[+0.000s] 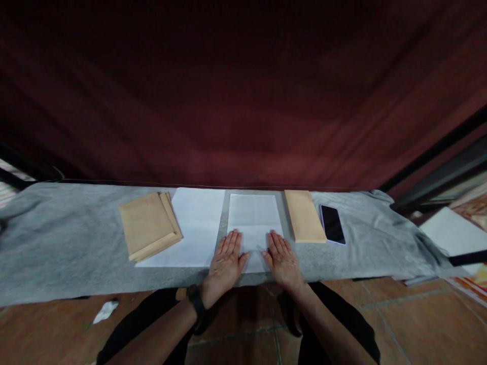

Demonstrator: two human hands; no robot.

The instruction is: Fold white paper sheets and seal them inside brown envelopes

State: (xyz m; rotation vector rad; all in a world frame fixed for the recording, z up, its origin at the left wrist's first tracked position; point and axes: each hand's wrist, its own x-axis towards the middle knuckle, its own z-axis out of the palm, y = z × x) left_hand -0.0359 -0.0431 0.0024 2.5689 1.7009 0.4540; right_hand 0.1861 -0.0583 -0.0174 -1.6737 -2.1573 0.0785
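Note:
A white sheet of paper [254,215] with faint fold lines lies on a grey cloth [68,243] in front of me. My left hand [225,261] rests flat on its near left corner, fingers stretched out. My right hand [280,257] lies flat on its near right corner, also open. A black band sits on my left wrist. Both hands hold nothing.
A larger white sheet [194,225] lies left of the paper, with a stack of brown envelopes [149,224] beside it. A single brown envelope [304,216] and a dark phone [333,224] lie to the right. A dark red curtain [243,101] hangs behind. Crumpled paper [105,311] lies on the tiled floor.

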